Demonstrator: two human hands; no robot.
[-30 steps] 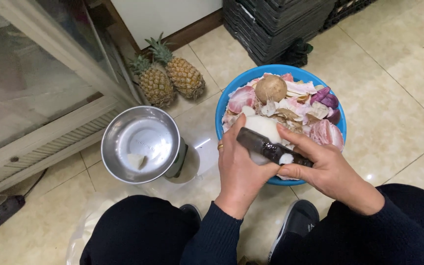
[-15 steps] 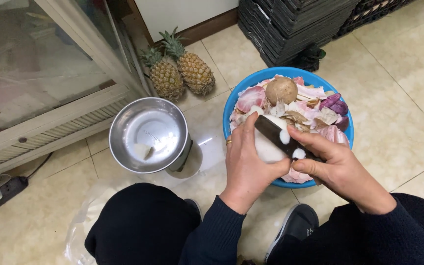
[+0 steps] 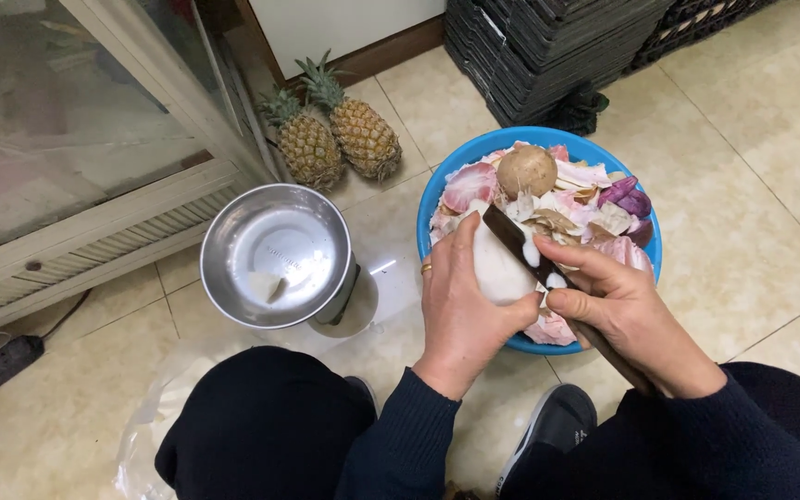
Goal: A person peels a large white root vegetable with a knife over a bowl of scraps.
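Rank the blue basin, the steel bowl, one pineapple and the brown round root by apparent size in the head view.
1. blue basin
2. steel bowl
3. pineapple
4. brown round root

The bowl stands raised, nearer the camera, so its lead is unsure.

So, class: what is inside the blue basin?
The blue basin holds pink and purple peelings and a round brown tuber. Its bottom and near part are covered by peelings and hands.

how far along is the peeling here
Done: the blue basin already holds a heap of pink and purple peelings. In hand: the left hand grips a mostly white, peeled root while the right hand works a dark knife on it. Left: one brown unpeeled root on the heap.
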